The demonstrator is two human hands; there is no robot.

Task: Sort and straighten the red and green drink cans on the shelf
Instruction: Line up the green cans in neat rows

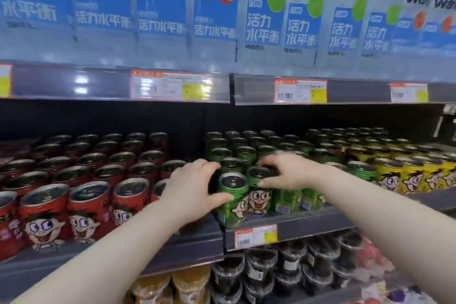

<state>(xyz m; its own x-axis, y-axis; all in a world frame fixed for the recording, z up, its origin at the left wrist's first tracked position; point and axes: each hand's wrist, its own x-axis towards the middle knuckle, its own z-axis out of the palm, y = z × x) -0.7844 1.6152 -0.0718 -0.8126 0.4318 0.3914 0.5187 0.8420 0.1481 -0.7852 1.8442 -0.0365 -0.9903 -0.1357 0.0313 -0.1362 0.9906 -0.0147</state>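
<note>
Red cartoon-face cans (88, 205) fill the left half of the middle shelf (197, 242) in rows. Green cans (246, 145) stand in rows to their right. At the front of the green block, my left hand (190, 190) curls round the left side of the front green can (233, 202), thumb on its face. My right hand (286, 171) grips the rim of the neighbouring green can (259, 195) from the right, fingers over its top and thumb on its side. Both cans stand upright and touch each other.
Yellow cans (414, 173) of the same kind stand right of the green ones. Large blue-labelled water bottles (261, 20) crowd the shelf above, with price tags (170, 85) on its edge. Dark cups (283, 269) and orange jars (187, 284) sit on the shelf below.
</note>
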